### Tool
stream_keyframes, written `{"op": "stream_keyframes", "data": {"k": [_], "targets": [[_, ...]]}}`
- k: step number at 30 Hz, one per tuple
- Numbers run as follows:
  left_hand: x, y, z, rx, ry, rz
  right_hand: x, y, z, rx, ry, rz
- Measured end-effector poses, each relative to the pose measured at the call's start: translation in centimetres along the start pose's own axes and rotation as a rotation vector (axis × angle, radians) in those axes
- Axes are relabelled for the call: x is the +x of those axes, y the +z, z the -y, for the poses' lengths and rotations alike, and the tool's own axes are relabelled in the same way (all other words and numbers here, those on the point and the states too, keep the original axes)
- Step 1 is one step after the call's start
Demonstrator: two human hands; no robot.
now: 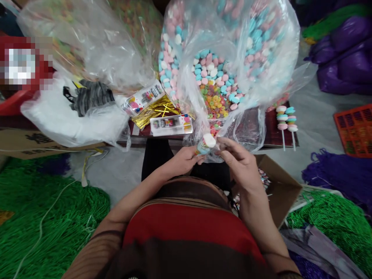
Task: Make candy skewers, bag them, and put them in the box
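My left hand (184, 159) is closed around a candy skewer (207, 142), held over the table's front edge. A white candy piece shows at its top end, with pale blue and other colours below; it seems to be in a clear wrapper. Just right of it, the fingers of my right hand (240, 157) are pinched together, and what they hold is too blurred to tell. Beyond my hands, an opened clear bag (186, 73) holds pink, blue and white candies (209, 68) and small ring candies (215, 101). Two finished-looking candy skewers (286, 118) lie at the table's right edge.
Gold twist ties (154, 112) and printed wrapper packs (171, 124) lie left of the candy bag. Further left are a white plastic bag (72, 128) and a red basin (17, 97). An open cardboard box (286, 186) stands below right. Green strands (58, 205) cover the floor.
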State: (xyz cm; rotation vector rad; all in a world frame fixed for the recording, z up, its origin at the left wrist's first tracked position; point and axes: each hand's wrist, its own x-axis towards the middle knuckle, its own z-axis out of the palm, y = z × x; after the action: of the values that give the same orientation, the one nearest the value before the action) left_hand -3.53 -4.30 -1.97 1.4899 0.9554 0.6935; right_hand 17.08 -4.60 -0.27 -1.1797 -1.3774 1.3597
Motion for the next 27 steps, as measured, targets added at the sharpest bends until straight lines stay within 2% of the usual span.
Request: {"op": "stream_keyframes", "data": {"k": [5, 10, 15, 19, 27], "targets": [[0.2, 0.4, 0.3, 0.037, -0.023, 0.062, 1.3, 1.8, 1.7, 0.190, -0.007, 0.118], [0.2, -0.1, 0.5, 0.123, -0.005, -0.023, 1.9, 3.3, 2.3, 0.268, 0.056, 0.129], [0.5, -0.5, 1.2, 0.202, -0.006, -0.109, 2.1, 3.8, 2.9, 0.320, 0.107, 0.119], [0.6, -0.5, 1.5, 0.287, -0.033, -0.099, 2.3, 4.0, 2.9, 0.399, 0.144, 0.110], [0.3, -0.5, 1.5, 0.362, -0.064, -0.066, 2.4, 3.8, 2.8, 0.412, 0.160, 0.129]]}}
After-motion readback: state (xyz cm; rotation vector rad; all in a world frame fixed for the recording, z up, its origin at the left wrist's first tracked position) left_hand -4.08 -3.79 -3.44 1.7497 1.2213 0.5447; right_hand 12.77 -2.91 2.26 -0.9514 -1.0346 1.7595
